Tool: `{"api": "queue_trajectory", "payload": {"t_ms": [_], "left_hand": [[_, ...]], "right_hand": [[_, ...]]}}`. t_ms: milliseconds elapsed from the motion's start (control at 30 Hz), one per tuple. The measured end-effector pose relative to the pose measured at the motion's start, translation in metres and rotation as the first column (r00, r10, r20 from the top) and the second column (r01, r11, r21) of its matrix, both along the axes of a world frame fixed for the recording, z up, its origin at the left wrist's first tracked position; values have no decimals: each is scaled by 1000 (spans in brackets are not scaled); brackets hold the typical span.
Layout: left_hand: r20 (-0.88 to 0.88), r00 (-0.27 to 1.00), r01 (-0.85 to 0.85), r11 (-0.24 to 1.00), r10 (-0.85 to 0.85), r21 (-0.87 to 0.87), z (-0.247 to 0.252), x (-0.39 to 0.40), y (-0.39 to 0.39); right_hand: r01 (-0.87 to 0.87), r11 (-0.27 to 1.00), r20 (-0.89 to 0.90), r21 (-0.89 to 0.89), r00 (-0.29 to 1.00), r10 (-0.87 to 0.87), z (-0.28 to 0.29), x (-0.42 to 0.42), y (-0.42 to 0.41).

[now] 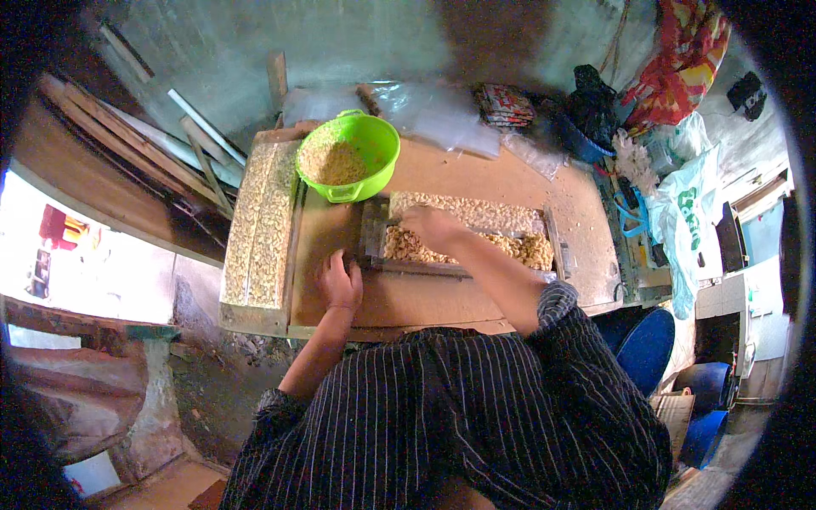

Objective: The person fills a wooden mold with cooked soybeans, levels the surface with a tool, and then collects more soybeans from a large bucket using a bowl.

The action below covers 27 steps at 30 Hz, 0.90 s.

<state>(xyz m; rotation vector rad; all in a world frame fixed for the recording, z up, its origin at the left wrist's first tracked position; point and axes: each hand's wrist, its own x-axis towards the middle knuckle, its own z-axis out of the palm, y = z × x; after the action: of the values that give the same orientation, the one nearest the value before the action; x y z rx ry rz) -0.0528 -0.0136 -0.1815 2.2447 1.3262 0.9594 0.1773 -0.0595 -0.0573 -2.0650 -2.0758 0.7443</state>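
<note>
A wooden mould frame (pixel 556 237) lies on the table, with two long beds of pale, lumpy food pieces inside. The farther bed (pixel 484 213) looks flat; the nearer bed (pixel 532 250) is looser and browner. My right hand (pixel 433 228) rests on the left part of these beds, fingers pointing left; whether it grips any pieces cannot be seen. My left hand (pixel 341 280) is on the tabletop just left of the frame's dark left end, thumb and fingers apart, holding nothing. Beyond it stands a green plastic basin (pixel 380 156), partly filled with similar pale pieces (pixel 331 162).
A long tray of pressed pieces (pixel 258 223) lines the table's left edge. Clear plastic sheets (pixel 456 131), stacked printed packets (pixel 503 105) and a black plastic bag (pixel 590 105) lie along the back. Wooden planks (pixel 127 140) lean at left; blue barrels (pixel 647 350) stand at right.
</note>
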Motion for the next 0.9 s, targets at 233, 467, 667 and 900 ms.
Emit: {"api": "queue_trajectory", "payload": {"t_ms": [233, 467, 667, 900], "left_hand": [[29, 1000, 14, 990, -10, -142, 10, 9, -6], [14, 998, 60, 997, -59, -45, 6, -2, 0], [-30, 998, 60, 996, -62, -65, 13, 4, -3], [19, 999, 47, 995, -45, -83, 14, 6, -5]], "right_hand": [[80, 991, 101, 104, 991, -90, 10, 20, -53], [304, 896, 2, 324, 947, -322, -15, 37, -90], [430, 861, -16, 271, 897, -443, -18, 141, -128], [741, 662, 144, 116, 647, -749, 14, 167, -196]]}}
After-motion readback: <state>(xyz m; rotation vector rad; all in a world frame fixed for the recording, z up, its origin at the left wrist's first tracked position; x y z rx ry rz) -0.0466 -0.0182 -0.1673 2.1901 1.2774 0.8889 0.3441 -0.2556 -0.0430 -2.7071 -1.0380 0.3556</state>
